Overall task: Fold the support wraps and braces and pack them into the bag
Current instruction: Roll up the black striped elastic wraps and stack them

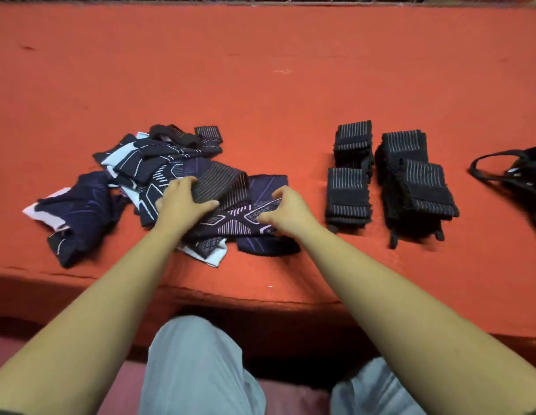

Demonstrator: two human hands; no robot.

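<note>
Nearest the camera, both forearms reach over the edge of the orange surface (269, 85) into the loose pile (135, 172). The left hand (184, 202) curls its fingers round the edge of a grey striped wrap (223, 182), thumb laid on top. The right hand (286, 209) pinches a patterned navy brace (233, 221) lying under that wrap. This looks like the folding step, with plenty unfolded. Next, one piece needs pulling free and flattening. Beyond, on the right, sit the folded stacks (349, 191), and further right the black bag (524, 172), apparently not yet packed.
</note>
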